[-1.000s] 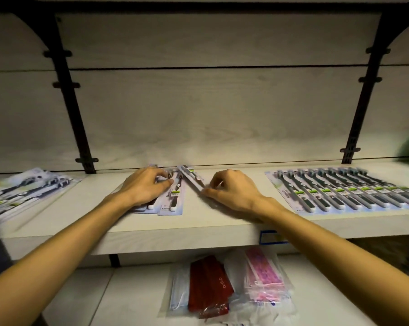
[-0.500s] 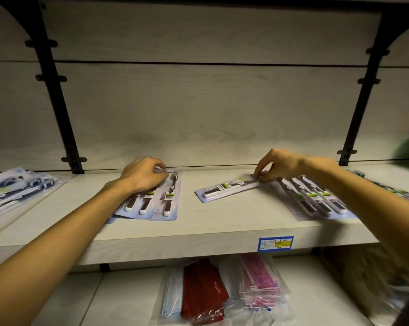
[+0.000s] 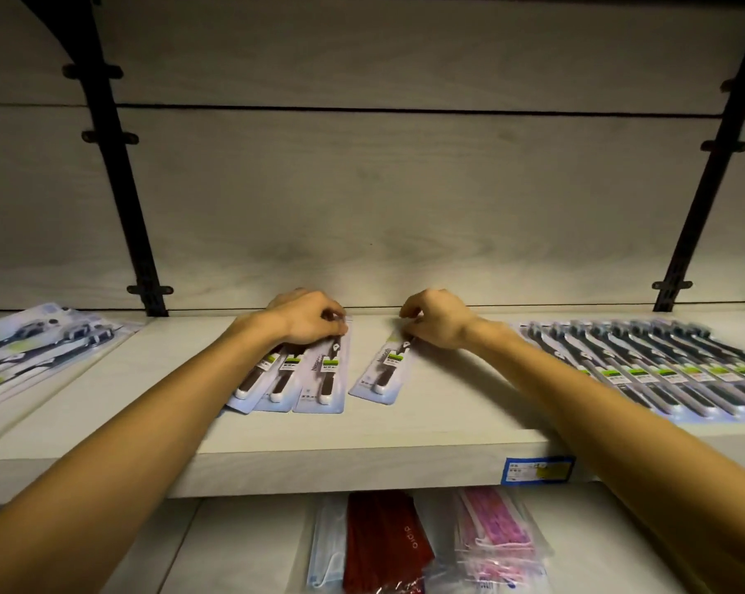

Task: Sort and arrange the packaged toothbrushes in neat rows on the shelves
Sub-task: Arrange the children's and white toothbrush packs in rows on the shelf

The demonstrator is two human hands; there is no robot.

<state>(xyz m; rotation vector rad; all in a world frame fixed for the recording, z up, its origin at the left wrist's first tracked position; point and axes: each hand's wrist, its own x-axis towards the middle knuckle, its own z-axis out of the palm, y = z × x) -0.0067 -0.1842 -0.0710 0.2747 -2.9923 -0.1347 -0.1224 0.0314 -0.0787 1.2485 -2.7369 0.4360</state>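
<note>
Pale wood-grain shelf [image 3: 405, 439] carries the stock. Left hand [image 3: 308, 317] rests, fingers curled, on the far ends of three overlapping toothbrush packs [image 3: 293, 379] at shelf centre; its grip presses them down. Right hand [image 3: 437, 319] pinches the far end of a single toothbrush pack [image 3: 383, 370], lying just beside the three, slightly angled. A neat toothbrush row [image 3: 662, 370] lies right; a loose pile [image 3: 40, 345] lies left.
</note>
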